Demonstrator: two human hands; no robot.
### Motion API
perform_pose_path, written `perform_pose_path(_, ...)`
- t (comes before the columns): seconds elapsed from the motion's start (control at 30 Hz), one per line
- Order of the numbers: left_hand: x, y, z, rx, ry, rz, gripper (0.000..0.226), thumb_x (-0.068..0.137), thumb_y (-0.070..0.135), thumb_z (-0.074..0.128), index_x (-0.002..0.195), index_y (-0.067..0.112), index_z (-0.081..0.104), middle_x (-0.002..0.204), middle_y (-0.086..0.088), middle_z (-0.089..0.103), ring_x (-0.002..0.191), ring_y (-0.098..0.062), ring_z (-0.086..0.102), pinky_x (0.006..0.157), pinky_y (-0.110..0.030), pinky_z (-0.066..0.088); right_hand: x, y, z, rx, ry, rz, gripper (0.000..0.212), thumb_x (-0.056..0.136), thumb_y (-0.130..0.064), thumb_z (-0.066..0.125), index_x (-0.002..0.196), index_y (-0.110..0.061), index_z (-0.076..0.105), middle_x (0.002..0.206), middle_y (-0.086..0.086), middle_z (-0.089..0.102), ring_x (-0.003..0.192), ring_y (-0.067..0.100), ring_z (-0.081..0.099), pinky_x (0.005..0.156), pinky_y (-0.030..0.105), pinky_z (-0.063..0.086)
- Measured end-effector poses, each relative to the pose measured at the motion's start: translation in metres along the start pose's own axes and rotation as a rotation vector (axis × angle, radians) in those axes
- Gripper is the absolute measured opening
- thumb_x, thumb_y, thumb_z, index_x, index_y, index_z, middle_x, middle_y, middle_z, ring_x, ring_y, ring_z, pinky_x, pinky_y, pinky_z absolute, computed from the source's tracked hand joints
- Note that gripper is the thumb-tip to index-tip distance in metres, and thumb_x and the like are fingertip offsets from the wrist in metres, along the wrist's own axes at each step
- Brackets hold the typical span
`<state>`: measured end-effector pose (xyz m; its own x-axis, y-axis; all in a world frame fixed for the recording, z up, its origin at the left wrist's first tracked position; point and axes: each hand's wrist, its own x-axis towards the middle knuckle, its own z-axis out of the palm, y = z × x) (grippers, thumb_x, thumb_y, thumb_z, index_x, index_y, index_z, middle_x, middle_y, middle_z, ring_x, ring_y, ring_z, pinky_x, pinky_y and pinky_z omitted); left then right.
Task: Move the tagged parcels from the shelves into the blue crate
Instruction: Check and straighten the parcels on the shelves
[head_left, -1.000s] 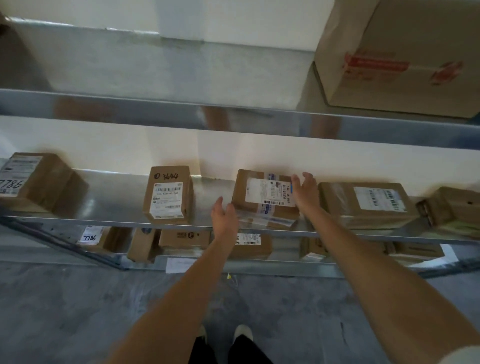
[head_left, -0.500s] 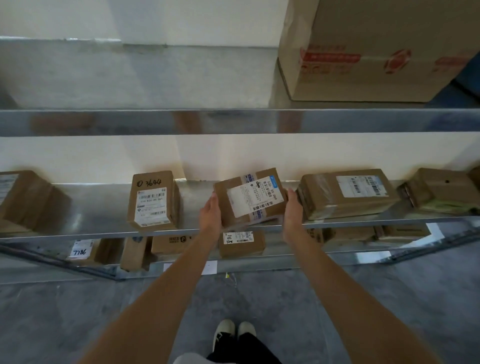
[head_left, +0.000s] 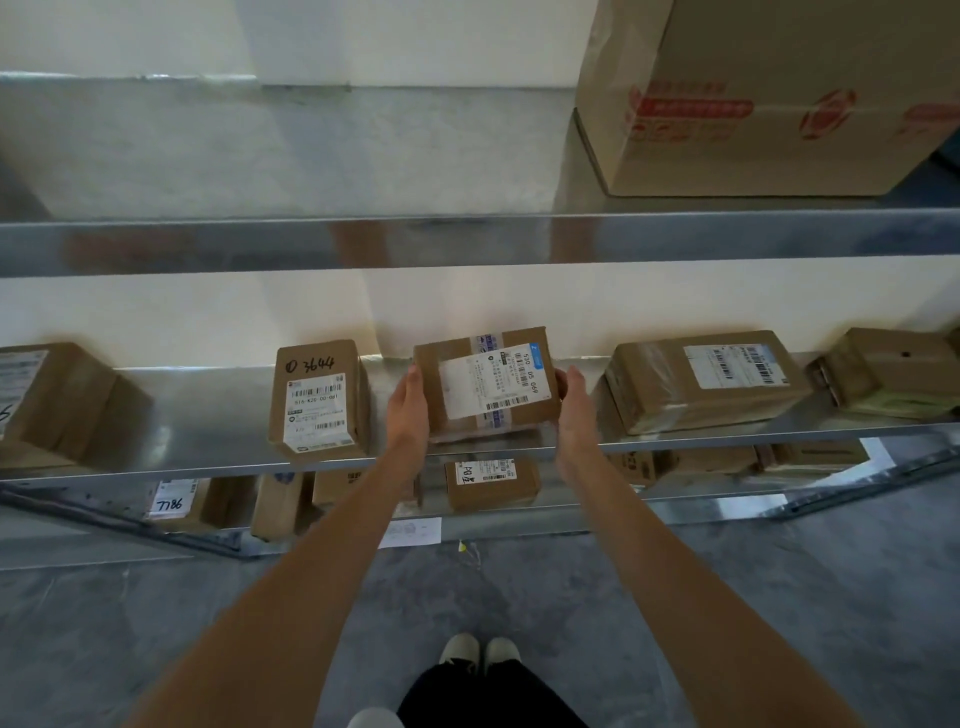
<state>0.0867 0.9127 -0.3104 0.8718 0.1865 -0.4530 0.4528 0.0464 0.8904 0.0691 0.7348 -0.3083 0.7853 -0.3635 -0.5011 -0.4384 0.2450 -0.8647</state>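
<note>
**Q:** so where's the parcel at right now?

**Me:** I've got the parcel (head_left: 488, 384) squeezed between both palms, left hand (head_left: 410, 410) on one side, right hand (head_left: 571, 405) on the other. My fingers (head_left: 413, 379) are pressed together and flat against the cardboard, not hooked under it. It's tilted, sitting right over the front lip of the middle shelf (head_left: 208, 410). Blue crate isn't in sight anywhere

**Q:** what could go wrong?

**Me:** mostly slipping, I'd guess. It's a pure side squeeze with nothing under it, and there's glossy tape on the faces, so if I ease off it probably drops onto the floor (head_left: 779, 597) by my shoes. Also the 3644 box (head_left: 322, 400) is just outside my left fingers and the long wrapped parcel (head_left: 706, 379) just outside my right fingers, so a sloppy swing could knock one off the edge
</note>
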Motion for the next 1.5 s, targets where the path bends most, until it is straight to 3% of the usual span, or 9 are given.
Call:
perform_pose_path(0.17, 0.024, 0.019, -0.006, 0.226, -0.131, -0.053, 0.065, 0.1, 0.056, 0.019, 0.132, 0.011, 0.053, 0.125, -0.016, 0.061, 0.121, -0.033, 0.055, 0.106, -0.05, 0.041, 0.01, -0.008, 0.017, -0.123, -0.084, 0.125, 0.052, 0.102, -0.055, 0.027, 0.093, -0.023, 0.067, 0.099, 0.007, 0.074, 0.102, 0.027, 0.067, 0.109, 0.045, 0.041)
perform_pose_path(0.3, 0.01, 0.029, 0.005, 0.419, 0.058, 0.148, 0.045, 0.104, 0.044, 0.023, 0.106, 0.018, 0.059, 0.096, -0.005, 0.062, 0.085, -0.017, 0.061, 0.069, -0.025, 0.049, 0.008, -0.007, 0.014, -0.107, -0.097, 0.15, 0.048, 0.102, -0.054, 0.03, 0.102, -0.02, 0.064, 0.106, 0.006, 0.072, 0.107, 0.026, 0.064, 0.111, 0.045, 0.038)
perform_pose_path(0.4, -0.001, 0.043, 0.028, 0.479, 0.302, 0.454, 0.041, 0.102, 0.034, 0.034, 0.138, 0.016, 0.046, 0.137, -0.004, 0.05, 0.116, -0.015, 0.053, 0.089, -0.025, 0.042, 0.002, -0.022, -0.003, -0.145, 0.074, -0.021, 0.043, 0.104, -0.043, 0.037, 0.13, -0.013, 0.054, 0.122, 0.007, 0.061, 0.119, 0.024, 0.054, 0.106, 0.036, 0.036)
perform_pose_path(0.57, -0.025, 0.059, 0.111, 0.402, 0.07, 0.719, 0.036, 0.102, 0.022, 0.038, 0.136, 0.016, 0.048, 0.14, -0.004, 0.048, 0.125, -0.016, 0.048, 0.105, -0.026, 0.038, 0.02, -0.053, -0.079, -0.144, 0.318, -0.337, 0.023, 0.103, -0.026, 0.045, 0.111, -0.011, 0.06, 0.097, 0.001, 0.06, 0.103, 0.02, 0.055, 0.093, 0.036, 0.044)
perform_pose_path(0.83, -0.047, 0.016, 0.242, 0.386, -0.098, 0.215, 0.052, 0.104, 0.032, 0.035, 0.15, 0.009, 0.029, 0.156, -0.01, 0.03, 0.143, -0.025, 0.029, 0.116, -0.036, 0.023, 0.087, -0.082, -0.228, -0.433, 0.456, -0.393, 0.038, 0.102, -0.031, 0.045, 0.125, -0.004, 0.058, 0.125, 0.013, 0.061, 0.115, 0.028, 0.059, 0.093, 0.036, 0.05)
perform_pose_path(1.03, -0.035, -0.016, 0.281, 0.271, -0.083, -0.092, 0.07, 0.097, 0.06, 0.027, 0.15, 0.015, 0.029, 0.154, -0.01, 0.034, 0.139, -0.03, 0.036, 0.115, -0.047, 0.029, 0.129, -0.085, -0.301, -0.53, 0.249, -0.175, 0.063, 0.1, -0.048, 0.04, 0.15, -0.01, 0.034, 0.149, 0.014, 0.043, 0.133, 0.032, 0.046, 0.11, 0.045, 0.037)
perform_pose_path(1.13, 0.01, -0.062, 0.29, 0.209, -0.086, -0.149, 0.095, 0.071, 0.085, 0.024, 0.139, 0.022, 0.046, 0.143, -0.008, 0.05, 0.128, -0.028, 0.05, 0.108, -0.051, 0.038, 0.151, -0.08, -0.312, -0.533, 0.129, -0.084, 0.064, 0.1, -0.055, 0.028, 0.136, -0.007, 0.049, 0.128, 0.015, 0.061, 0.116, 0.03, 0.058, 0.099, 0.044, 0.046)
perform_pose_path(1.3, -0.03, -0.04, 0.297, 0.17, -0.065, -0.176, 0.065, 0.096, 0.059, 0.02, 0.136, 0.018, 0.05, 0.134, -0.008, 0.056, 0.123, -0.026, 0.053, 0.108, -0.049, 0.039, 0.149, -0.07, -0.313, -0.492, 0.049, -0.121, 0.05, 0.105, -0.043, 0.023, 0.108, -0.012, 0.061, 0.099, 0.006, 0.065, 0.091, 0.02, 0.062, 0.067, 0.026, 0.044)
perform_pose_path(1.5, -0.059, -0.03, 0.288, -0.043, 0.107, -0.107, 0.059, 0.094, 0.058, 0.035, 0.138, 0.02, 0.049, 0.138, -0.002, 0.054, 0.126, -0.021, 0.05, 0.111, -0.042, 0.036, 0.131, -0.057, -0.31, -0.336, 0.061, -0.251, 0.038, 0.107, -0.03, 0.03, 0.124, -0.008, 0.056, 0.108, 0.004, 0.063, 0.104, 0.022, 0.062, 0.084, 0.029, 0.049)
